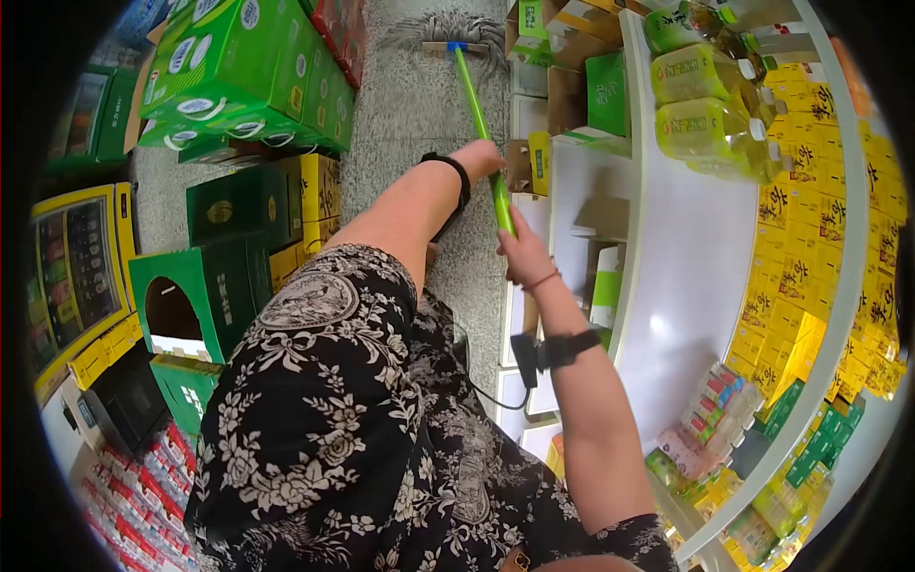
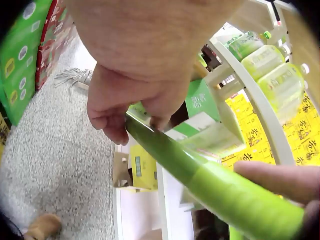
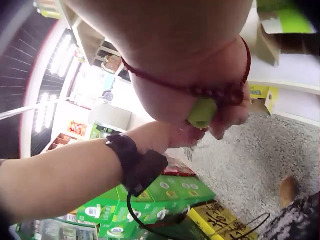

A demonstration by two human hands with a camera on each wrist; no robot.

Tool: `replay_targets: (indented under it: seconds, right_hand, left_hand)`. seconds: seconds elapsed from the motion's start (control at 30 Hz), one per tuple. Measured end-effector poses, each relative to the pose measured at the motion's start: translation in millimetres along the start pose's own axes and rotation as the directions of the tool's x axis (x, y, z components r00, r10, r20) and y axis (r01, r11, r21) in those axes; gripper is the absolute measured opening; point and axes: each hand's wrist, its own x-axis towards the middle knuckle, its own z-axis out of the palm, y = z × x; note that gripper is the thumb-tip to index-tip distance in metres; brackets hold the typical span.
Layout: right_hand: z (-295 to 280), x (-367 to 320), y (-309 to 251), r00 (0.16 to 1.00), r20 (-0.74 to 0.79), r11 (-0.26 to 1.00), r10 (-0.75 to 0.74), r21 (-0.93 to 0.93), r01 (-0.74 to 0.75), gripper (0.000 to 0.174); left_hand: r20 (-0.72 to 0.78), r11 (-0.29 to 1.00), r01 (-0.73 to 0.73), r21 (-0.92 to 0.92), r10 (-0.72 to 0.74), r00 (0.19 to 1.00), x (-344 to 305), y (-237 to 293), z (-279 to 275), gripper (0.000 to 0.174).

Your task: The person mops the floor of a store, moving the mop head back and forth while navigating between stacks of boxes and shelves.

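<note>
Green pole (image 1: 474, 97) gripped by left hand (image 1: 478, 155) and right hand (image 1: 527, 250), fingers curled around, mop head (image 1: 456, 46) laid on speckled floor (image 1: 393, 114)

On the left of my head view I have large green cartons (image 1: 224, 62) touching a red box (image 1: 338, 43), with a dark green box (image 1: 205, 291) with a rounded opening below. To my right, bottles (image 1: 701, 129) sit on white shelving (image 1: 691, 248) beside yellow boxes (image 1: 786, 219) with black lettering.

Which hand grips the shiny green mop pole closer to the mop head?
The left hand; the right hand, wearing a thin red bracelet, grips farther back along the pole.
</note>
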Motion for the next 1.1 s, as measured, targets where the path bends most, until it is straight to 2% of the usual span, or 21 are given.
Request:
replay_targets:
  seconds: [0.07,0.13,0.2,0.27,0.3,0.37,0.4,0.43,0.5,0.53,0.6,0.63,0.67,0.73,0.77,0.87,0.93,0.97,1.0,1.07,1.1]
  right_hand:
    - [-18,16,-26,1.0,0.025,1.0,0.012,0.001,-0.012,0.058]
    - [-32,13,-54,0.978,0.118,0.981,0.173,0.065,-0.181,0.058]
    - [-27,8,-41,0.98,0.109,0.983,0.164,0.07,-0.172,0.058]
    - [-14,-3,-12,0.999,0.029,1.0,0.026,-0.014,-0.025,0.055]
    - [-9,-19,-3,1.0,0.009,0.996,0.029,-0.086,-0.029,0.055]
    - [2,-58,18,0.999,0.036,0.996,0.039,-0.087,-0.036,0.056]
    - [1,-82,17,0.994,0.067,0.994,0.088,-0.07,-0.083,0.057]
    - [1,-111,19,0.984,0.106,0.989,0.144,-0.058,-0.139,0.058]
    - [5,-162,41,0.997,0.07,0.995,0.036,-0.099,-0.029,0.057]
    - [3,-188,42,0.994,0.08,0.995,0.078,-0.073,-0.072,0.056]
    - [-1,-230,51,0.983,0.101,0.988,0.154,-0.025,-0.153,0.055]
    - [-2,-251,60,0.973,0.114,0.98,0.199,-0.002,-0.2,0.054]
    - [-3,-270,64,0.972,0.112,0.978,0.206,-0.005,-0.206,0.054]
    - [-10,-296,67,0.977,0.085,0.977,0.197,0.072,-0.203,0.054]
    - [-13,-305,71,0.976,0.084,0.976,0.198,0.07,-0.204,0.054]
    - [-22,-308,73,0.98,0.081,0.981,0.182,0.049,-0.186,0.053]
    - [-24,-298,62,0.997,0.061,0.994,0.048,0.097,-0.054,0.052]
    - [-23,-289,55,0.999,0.026,0.992,0.031,0.124,-0.034,0.052]
    - [-24,-279,52,0.999,0.03,0.992,0.035,0.118,-0.039,0.052]
    - [-27,-248,37,0.996,0.013,0.979,0.093,0.183,-0.093,0.052]
    - [-35,-229,24,0.986,0.056,0.979,0.157,0.126,-0.163,0.052]
  left_hand:
    - [-0.05,0.996,0.043,-0.08,-0.047,0.998,23,-1,-11,0.035]
    - [-0.091,0.983,0.083,-0.161,-0.098,0.991,30,0,-14,0.035]
    - [-0.029,0.992,0.056,-0.117,-0.06,0.998,25,5,-15,0.036]
    - [-0.013,0.992,0.026,-0.122,-0.027,1.0,14,1,5,0.037]
    - [0.003,0.992,-0.004,-0.123,0.004,1.0,5,-2,20,0.037]
    - [0.025,0.986,0.02,-0.165,-0.016,1.0,-23,-3,49,0.036]
    - [0.083,0.962,0.061,-0.266,-0.041,0.996,-35,-5,70,0.038]
    - [0.159,0.961,0.093,-0.26,-0.052,0.986,-51,-6,88,0.041]
    - [0.247,0.917,0.089,-0.389,0.011,0.969,-79,-10,131,0.044]
    - [0.272,0.886,0.123,-0.447,0.004,0.962,-104,-2,141,0.046]
    - [0.415,0.869,0.161,-0.467,0.055,0.908,-139,7,160,0.044]
    - [0.503,0.907,0.183,-0.379,0.036,0.863,-156,13,162,0.045]
    - [0.507,0.906,0.182,-0.382,0.041,0.861,-168,19,168,0.045]
    - [0.641,0.878,0.241,-0.414,0.093,0.761,-180,28,174,0.043]
    - [0.642,0.877,0.24,-0.416,0.096,0.761,-184,30,176,0.043]
    - [0.69,0.884,0.282,-0.372,0.061,0.721,-181,36,171,0.043]
    - [0.734,0.908,0.258,-0.329,0.074,0.675,-172,36,161,0.05]
    - [0.694,0.93,0.196,-0.312,0.082,0.715,-166,35,159,0.051]
    - [0.695,0.927,0.198,-0.318,0.086,0.713,-157,33,155,0.051]
    - [0.614,0.933,0.14,-0.332,0.101,0.783,-132,28,139,0.051]
    - [0.613,0.93,0.143,-0.338,0.102,0.784,-118,25,125,0.051]
